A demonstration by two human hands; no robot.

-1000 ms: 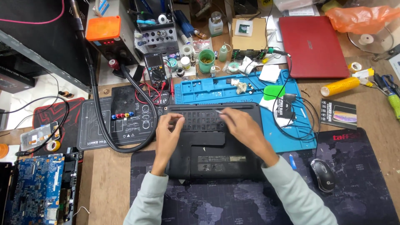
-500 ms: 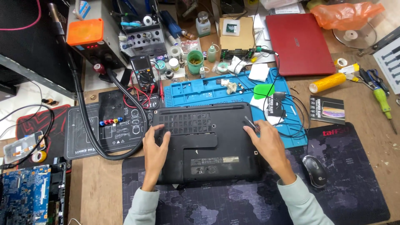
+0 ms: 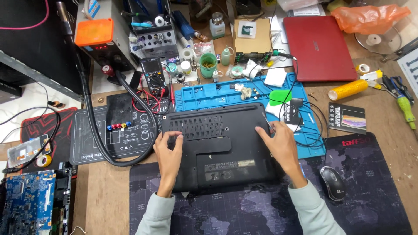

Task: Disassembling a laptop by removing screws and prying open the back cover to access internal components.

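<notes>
Left hand (image 3: 169, 157) and right hand (image 3: 281, 146) — fingers spread flat, clamping nothing — at opposite edges of upturned black laptop (image 3: 220, 146).

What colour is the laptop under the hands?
Black laptop, seen upside down in the head view.
</notes>
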